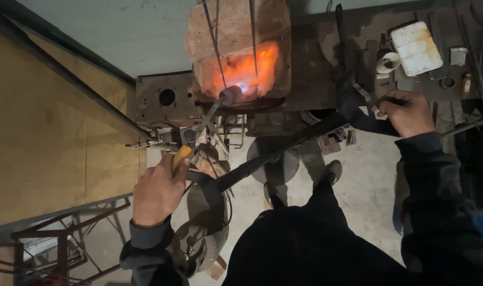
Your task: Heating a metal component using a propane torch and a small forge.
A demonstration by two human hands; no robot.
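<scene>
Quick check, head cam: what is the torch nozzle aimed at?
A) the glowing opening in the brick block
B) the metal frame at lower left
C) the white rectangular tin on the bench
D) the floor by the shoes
A: the left hand holds the yellow-handled torch with its nozzle at the orange-glowing opening of the brick block, where a bluish flame shows; the right hand is off at the bench.

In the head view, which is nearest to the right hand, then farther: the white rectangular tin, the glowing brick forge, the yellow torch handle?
From the right hand:
1. White rectangular tin, just above it on the bench.
2. Glowing brick forge, to its left.
3. Yellow torch handle, far left, held in the left hand.
</scene>
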